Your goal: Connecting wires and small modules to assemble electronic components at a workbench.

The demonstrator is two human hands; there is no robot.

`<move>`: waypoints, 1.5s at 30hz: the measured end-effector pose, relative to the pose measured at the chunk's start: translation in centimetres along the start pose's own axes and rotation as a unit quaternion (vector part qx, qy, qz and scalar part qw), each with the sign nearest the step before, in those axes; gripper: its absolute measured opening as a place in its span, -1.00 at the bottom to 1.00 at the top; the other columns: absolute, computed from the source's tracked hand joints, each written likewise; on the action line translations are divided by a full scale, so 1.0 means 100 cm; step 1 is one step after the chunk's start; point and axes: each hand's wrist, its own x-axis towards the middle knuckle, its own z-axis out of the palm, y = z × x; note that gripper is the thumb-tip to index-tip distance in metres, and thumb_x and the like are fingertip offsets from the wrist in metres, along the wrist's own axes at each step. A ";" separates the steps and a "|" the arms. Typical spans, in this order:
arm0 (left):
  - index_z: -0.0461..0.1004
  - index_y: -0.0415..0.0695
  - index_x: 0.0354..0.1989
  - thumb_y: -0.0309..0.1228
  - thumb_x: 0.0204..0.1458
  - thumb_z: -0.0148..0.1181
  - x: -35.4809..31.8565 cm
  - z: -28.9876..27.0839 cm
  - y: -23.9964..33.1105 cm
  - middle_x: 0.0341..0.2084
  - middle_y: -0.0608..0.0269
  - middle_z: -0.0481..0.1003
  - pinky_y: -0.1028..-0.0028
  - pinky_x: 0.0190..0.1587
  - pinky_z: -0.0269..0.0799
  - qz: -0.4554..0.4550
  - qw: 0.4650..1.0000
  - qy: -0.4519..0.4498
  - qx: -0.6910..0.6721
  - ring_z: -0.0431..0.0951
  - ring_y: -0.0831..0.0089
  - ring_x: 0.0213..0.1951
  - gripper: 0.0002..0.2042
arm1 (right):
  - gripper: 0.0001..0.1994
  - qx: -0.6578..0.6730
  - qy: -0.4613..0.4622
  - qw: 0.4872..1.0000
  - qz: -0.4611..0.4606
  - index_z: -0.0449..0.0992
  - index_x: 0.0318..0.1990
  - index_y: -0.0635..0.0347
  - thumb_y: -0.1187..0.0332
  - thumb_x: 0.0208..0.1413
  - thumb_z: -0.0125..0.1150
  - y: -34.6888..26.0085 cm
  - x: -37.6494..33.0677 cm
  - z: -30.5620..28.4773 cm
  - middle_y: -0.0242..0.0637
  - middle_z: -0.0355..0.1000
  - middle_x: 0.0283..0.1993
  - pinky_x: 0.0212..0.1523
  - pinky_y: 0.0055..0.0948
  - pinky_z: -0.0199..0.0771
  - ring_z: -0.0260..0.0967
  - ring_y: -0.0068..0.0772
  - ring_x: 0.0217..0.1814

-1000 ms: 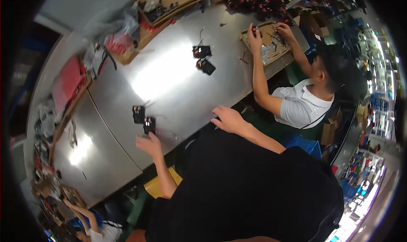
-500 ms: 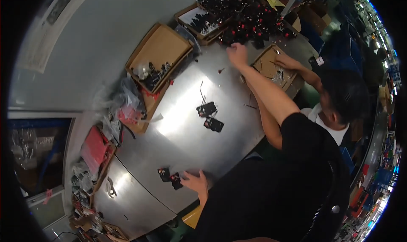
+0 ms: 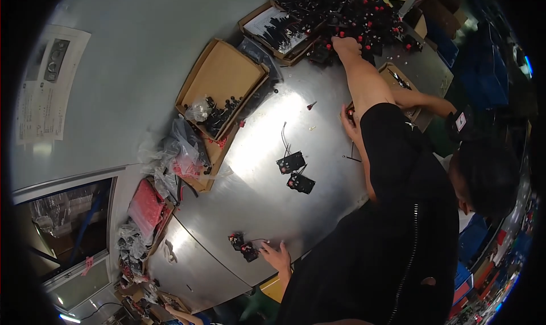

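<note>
My left hand (image 3: 277, 258) is open at the table's near side, fingers spread. Its fingertips are beside a small black box-shaped part (image 3: 248, 251) with red and metal spots and a short wire. A similar black part (image 3: 236, 240) lies against it. My right arm stretches far across the table, and my right hand (image 3: 348, 45) is closed at the edge of a heap of black parts with red knobs (image 3: 364, 17). What its fingers hold, if anything, is hidden. Between my hands lie two more black boxes, one (image 3: 291, 162) with long thin wires, the other (image 3: 301, 183) close by.
A co-worker's hand (image 3: 402, 99) is over a cardboard tray (image 3: 392, 69); their other hand (image 3: 348, 120) is beside my right arm. Cardboard boxes (image 3: 222, 69) and plastic bags (image 3: 179, 145) line the left side. Pliers (image 3: 169, 251) lie near the table seam.
My right hand has moved farther out, from above the bare metal to the heap. My left hand stays open by the black parts. The whole view has shifted slightly.
</note>
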 end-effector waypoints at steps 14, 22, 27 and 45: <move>0.14 -0.42 0.23 -0.24 -0.04 0.20 -0.001 -0.004 -0.042 0.19 -0.58 0.08 0.03 0.28 0.06 0.120 0.993 0.006 -0.007 0.13 -0.36 0.22 -0.30 | -0.47 0.269 0.191 0.901 -0.281 0.38 -0.06 0.27 0.26 -0.23 0.38 -0.016 -0.123 -0.068 0.02 0.20 0.08 0.06 -0.16 0.39 0.33 0.07 0.04; 0.37 -0.41 0.03 -0.32 0.03 0.19 -0.009 -0.010 -0.094 -0.16 -0.11 0.50 0.29 -0.12 0.45 0.111 0.965 -0.020 -0.236 0.56 0.13 -0.19 -0.54 | -0.44 0.228 -0.021 0.973 0.024 0.36 0.05 0.35 0.25 -0.14 0.28 -0.012 -0.223 -0.067 0.08 0.28 0.18 0.18 -0.20 0.35 0.31 0.02 0.18; 0.42 -0.34 -0.03 -0.35 0.13 0.13 -0.032 -0.043 -0.104 -0.23 0.00 0.53 0.45 -0.24 0.46 0.102 0.924 -0.080 -0.361 0.58 0.35 -0.26 -0.67 | -0.54 0.176 0.022 0.919 -0.352 0.47 -0.23 0.21 0.21 -0.36 0.39 0.044 -0.291 -0.066 0.08 0.35 -0.09 0.00 -0.21 0.42 0.38 0.03 -0.06; -0.01 -0.24 0.33 0.03 0.15 0.04 -0.017 -0.098 0.000 0.20 -0.28 0.14 -0.06 0.19 0.21 -0.156 0.499 -0.343 -0.780 0.26 -0.03 0.20 -0.26 | -0.60 0.273 -0.593 0.756 -0.049 0.29 -0.02 0.20 0.65 -0.05 0.15 0.321 -0.553 -0.183 -0.29 0.40 -0.27 -0.35 -0.50 0.49 0.43 -0.49 -0.36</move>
